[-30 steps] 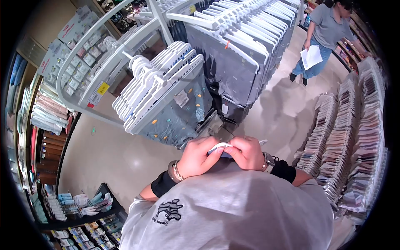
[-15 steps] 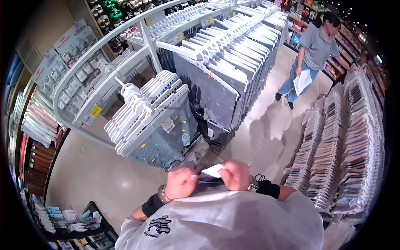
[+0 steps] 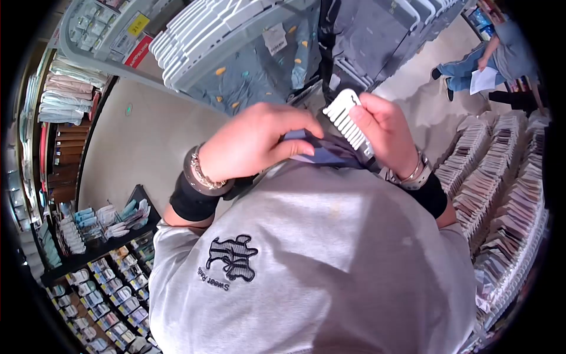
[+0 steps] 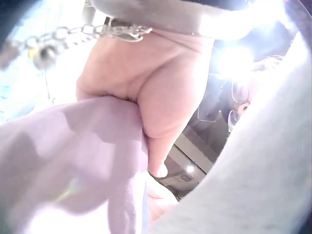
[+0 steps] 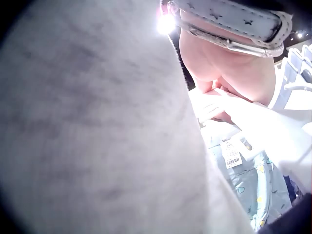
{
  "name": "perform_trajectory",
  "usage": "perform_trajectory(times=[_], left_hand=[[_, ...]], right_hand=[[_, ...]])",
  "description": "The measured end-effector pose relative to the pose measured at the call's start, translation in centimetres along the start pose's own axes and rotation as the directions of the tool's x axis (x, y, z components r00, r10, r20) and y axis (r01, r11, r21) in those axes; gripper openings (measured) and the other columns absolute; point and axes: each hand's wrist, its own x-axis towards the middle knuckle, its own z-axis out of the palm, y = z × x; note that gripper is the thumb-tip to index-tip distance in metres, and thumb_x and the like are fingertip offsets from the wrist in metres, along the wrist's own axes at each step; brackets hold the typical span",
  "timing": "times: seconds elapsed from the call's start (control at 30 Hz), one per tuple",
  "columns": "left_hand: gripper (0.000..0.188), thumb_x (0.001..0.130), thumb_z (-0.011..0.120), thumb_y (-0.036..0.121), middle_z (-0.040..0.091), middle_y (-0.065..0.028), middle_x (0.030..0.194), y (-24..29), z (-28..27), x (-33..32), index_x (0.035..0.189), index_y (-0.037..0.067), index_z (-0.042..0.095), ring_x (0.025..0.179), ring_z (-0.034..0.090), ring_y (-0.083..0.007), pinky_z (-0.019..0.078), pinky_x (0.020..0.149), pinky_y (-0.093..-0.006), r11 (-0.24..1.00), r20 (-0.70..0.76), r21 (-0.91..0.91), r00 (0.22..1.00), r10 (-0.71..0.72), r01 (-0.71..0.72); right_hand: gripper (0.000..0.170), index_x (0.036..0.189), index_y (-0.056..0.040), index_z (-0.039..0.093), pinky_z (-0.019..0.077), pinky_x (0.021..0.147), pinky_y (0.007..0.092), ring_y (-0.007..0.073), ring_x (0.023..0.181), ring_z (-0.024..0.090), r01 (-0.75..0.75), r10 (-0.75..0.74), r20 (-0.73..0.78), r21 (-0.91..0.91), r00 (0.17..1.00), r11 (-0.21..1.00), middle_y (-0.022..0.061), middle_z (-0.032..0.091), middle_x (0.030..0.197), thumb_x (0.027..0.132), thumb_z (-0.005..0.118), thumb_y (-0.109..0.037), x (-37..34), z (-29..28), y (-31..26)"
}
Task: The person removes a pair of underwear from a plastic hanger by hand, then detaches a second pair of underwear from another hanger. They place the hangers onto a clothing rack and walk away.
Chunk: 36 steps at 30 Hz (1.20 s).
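Note:
Bunched dark blue-purple fabric (image 3: 333,152) lies in front of my chest. My left hand (image 3: 253,138) pinches its left part between thumb and fingers. Seen from the left wrist, the fabric (image 4: 73,141) looks pale lilac and hangs out from under the left hand (image 4: 141,83). A white slotted plastic hanger (image 3: 345,118) is tilted above the right part of the fabric. Gripping the hanger near its right side, my right hand (image 3: 386,133) has its thumb across the top. In the right wrist view the right hand (image 5: 229,73) is mostly hidden beyond a grey sleeve.
Straight ahead stands a rack with teal patterned garments (image 3: 253,71) on white hangers. Rows of densely hung clothes (image 3: 507,183) run along my right. A small-goods shelf (image 3: 112,295) is at lower left. At upper right stands a person (image 3: 507,53) holding white paper (image 3: 483,79).
My hands have moved apart. The right hand has lifted the hanger up and right, and the left hand now pinches the fabric. The head view has tilted down and closer.

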Motion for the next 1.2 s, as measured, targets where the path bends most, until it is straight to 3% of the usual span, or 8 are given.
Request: perform_trajectory(times=[0.23,0.37,0.5,0.6,0.77,0.87,1.03,1.2], left_hand=[[0.022,0.067,0.067,0.012,0.055,-0.0126,0.07,0.5,-0.5,-0.7,0.082,-0.001,0.056,0.06,0.054,-0.0279,0.0428,0.055,-0.031,0.947,-0.099,0.223,0.972,-0.215,0.232],[0.024,0.066,0.069,0.014,0.053,-0.0115,0.071,1.1,-1.3,-0.8,0.073,-0.001,0.052,0.063,0.051,-0.0243,0.0393,0.054,-0.0303,0.928,-0.054,0.321,0.982,-0.183,0.191],[0.032,0.064,0.071,0.023,0.052,-0.0118,0.079,1.1,-1.1,-0.7,0.068,0.0,0.049,0.081,0.051,-0.0254,0.0408,0.07,-0.036,0.956,-0.131,0.29,0.988,0.084,-0.043],[0.031,0.066,0.07,0.024,0.053,-0.0098,0.075,0.8,-1.1,-0.6,0.065,0.001,0.05,0.076,0.053,-0.0251,0.0412,0.077,-0.0362,0.956,-0.085,0.259,0.983,0.165,-0.139],[0.022,0.067,0.069,0.015,0.051,-0.0081,0.062,1.0,-1.1,-0.7,0.067,0.001,0.052,0.058,0.05,-0.0239,0.0408,0.059,-0.0302,0.985,-0.1,0.171,0.994,0.035,-0.018],[0.021,0.069,0.069,0.016,0.052,-0.0074,0.059,0.9,-0.9,-0.7,0.066,0.001,0.053,0.053,0.049,-0.0198,0.0381,0.05,-0.0256,0.991,-0.161,0.131,0.987,-0.004,0.026],[0.021,0.07,0.069,0.017,0.054,-0.0064,0.059,1.2,-0.7,-0.8,0.067,0.002,0.055,0.05,0.05,-0.0158,0.0369,0.047,-0.0248,0.981,-0.239,0.143,0.967,-0.092,0.129],[0.02,0.069,0.069,0.015,0.053,-0.0069,0.058,0.4,-0.8,-1.0,0.068,0.001,0.055,0.05,0.049,-0.016,0.0369,0.046,-0.0251,0.983,-0.239,0.122,0.965,-0.106,0.138]], right_hand=[[0.03,0.065,0.0,0.047,0.0289,0.043,0.0234,0.0041,0.049,0.033,0.017,-0.025,0.068,0.109,0.997,0.994,-0.0012,0.039,0.052,0.086,0.05,-0.02,2.0,0.3,0.4],[0.032,0.063,-0.0001,0.046,0.0276,0.041,0.0236,0.0054,0.045,0.033,0.012,-0.017,0.122,0.045,0.992,0.999,-0.0014,0.038,0.049,0.086,0.049,-0.021,2.6,-0.3,0.4],[0.031,0.064,0.0002,0.048,0.0286,0.041,0.0245,0.0062,0.045,0.034,0.036,-0.047,0.151,0.075,0.987,0.997,-0.0002,0.039,0.048,0.086,0.049,-0.021,3.2,-0.6,1.1],[0.029,0.066,0.0005,0.049,0.0301,0.042,0.0251,0.006,0.046,0.036,0.067,-0.082,0.192,0.084,0.978,0.994,0.0007,0.042,0.05,0.086,0.05,-0.022,3.3,-0.5,1.1],[0.024,0.072,0.0046,0.048,0.0353,0.049,0.0311,0.017,0.049,0.041,0.168,-0.133,0.421,-0.046,0.897,0.985,0.011,0.045,0.055,0.084,0.049,-0.016,4.2,-0.7,0.6],[0.016,0.09,0.0026,0.049,0.0387,0.058,0.0256,0.0085,0.063,0.044,0.224,-0.065,0.571,-0.213,0.818,0.951,0.0041,0.05,0.068,0.085,0.045,-0.012,4.6,-1.1,-0.2],[0.017,0.095,-0.0004,0.046,0.0373,0.057,0.0377,0.0354,0.066,0.048,0.365,-0.227,0.515,-0.184,0.826,0.913,0.02,0.051,0.071,0.08,0.045,-0.008,3.4,0.0,-0.2],[0.016,0.094,-0.0005,0.047,0.0362,0.052,0.038,0.036,0.059,0.048,0.363,-0.21,0.479,-0.252,0.852,0.897,0.0187,0.049,0.062,0.079,0.045,-0.007,2.2,0.7,-1.0]])
